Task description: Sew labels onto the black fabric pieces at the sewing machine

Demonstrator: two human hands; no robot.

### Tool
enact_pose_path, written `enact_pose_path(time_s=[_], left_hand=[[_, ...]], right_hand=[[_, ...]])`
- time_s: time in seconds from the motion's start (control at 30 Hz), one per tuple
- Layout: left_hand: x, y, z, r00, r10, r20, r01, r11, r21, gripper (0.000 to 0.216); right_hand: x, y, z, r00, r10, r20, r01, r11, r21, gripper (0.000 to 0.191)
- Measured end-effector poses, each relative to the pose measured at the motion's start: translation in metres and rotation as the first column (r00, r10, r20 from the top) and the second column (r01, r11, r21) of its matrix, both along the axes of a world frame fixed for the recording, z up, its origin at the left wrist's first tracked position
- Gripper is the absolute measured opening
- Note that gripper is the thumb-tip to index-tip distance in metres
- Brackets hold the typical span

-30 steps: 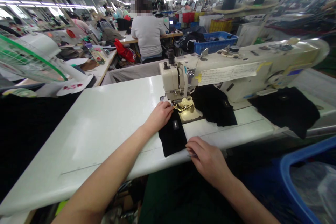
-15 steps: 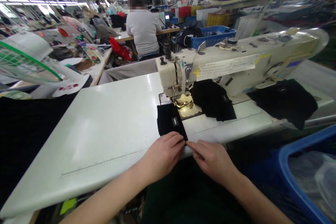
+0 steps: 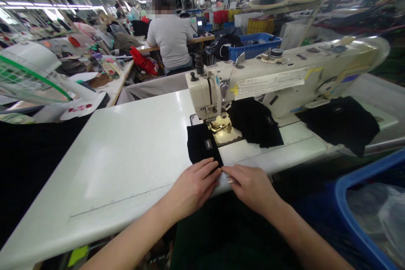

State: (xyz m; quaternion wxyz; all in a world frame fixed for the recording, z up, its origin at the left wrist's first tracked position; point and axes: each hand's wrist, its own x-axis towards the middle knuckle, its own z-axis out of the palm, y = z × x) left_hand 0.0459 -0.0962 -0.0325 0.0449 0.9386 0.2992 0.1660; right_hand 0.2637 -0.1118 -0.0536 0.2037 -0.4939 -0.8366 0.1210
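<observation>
Both hands (image 3: 196,183) (image 3: 254,186) at the near end of the narrow black cloth (image 3: 198,148)

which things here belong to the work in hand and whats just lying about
In the work:
labelled cloth touched by the left hand
sewing machine
likely the middle black cloth
likely the rightmost black cloth

Apparently unrelated:
fan
red bag
background blue basket

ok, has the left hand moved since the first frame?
Yes, toward the camera. Judged against the sewing machine head, the left hand came away from it to the near end of the black cloth, next to the right hand.
</observation>
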Motion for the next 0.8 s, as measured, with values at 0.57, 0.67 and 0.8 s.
enact_pose_path(time_s=[0.57,0.67,0.8], left_hand=[[-0.011,0.058,-0.004,0.999,0.021,0.027,-0.021,1.0,0.023,0.029],[-0.013,0.069,-0.005,1.0,0.014,0.023,-0.014,1.0,0.022,0.03],[-0.015,0.082,-0.004,0.999,0.033,0.016,-0.033,0.999,0.019,0.029]], right_hand=[[-0.019,0.056,0.016,0.992,-0.049,0.112,0.064,0.989,-0.132,0.032],[-0.022,0.062,0.017,0.991,-0.055,0.125,0.07,0.99,-0.121,0.033],[-0.023,0.062,0.016,0.988,-0.059,0.145,0.076,0.991,-0.112,0.036]])
